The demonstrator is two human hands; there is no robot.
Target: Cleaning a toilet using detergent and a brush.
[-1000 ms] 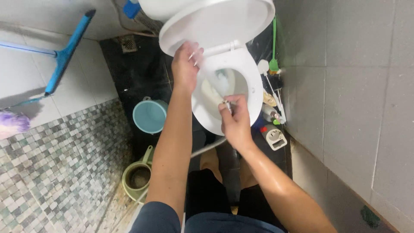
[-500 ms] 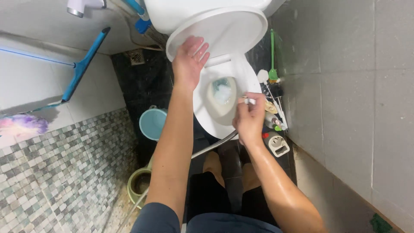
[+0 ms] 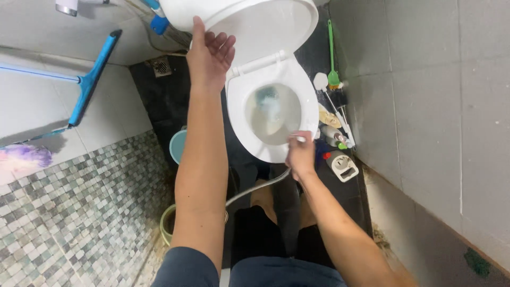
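Dark bathroom floor; right hand (image 3: 300, 155) aims sprayer (image 3: 299, 139) across toilet seat (image 3: 241, 103)

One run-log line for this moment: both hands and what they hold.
left hand: open, on raised toilet lid | right hand: grip on spray nozzle at toilet seat rim | hose: trailing down

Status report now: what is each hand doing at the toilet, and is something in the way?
Left hand open, flat on raised toilet lid. Right hand shut on spray nozzle at seat rim. Hose trails back; bowl unobstructed.
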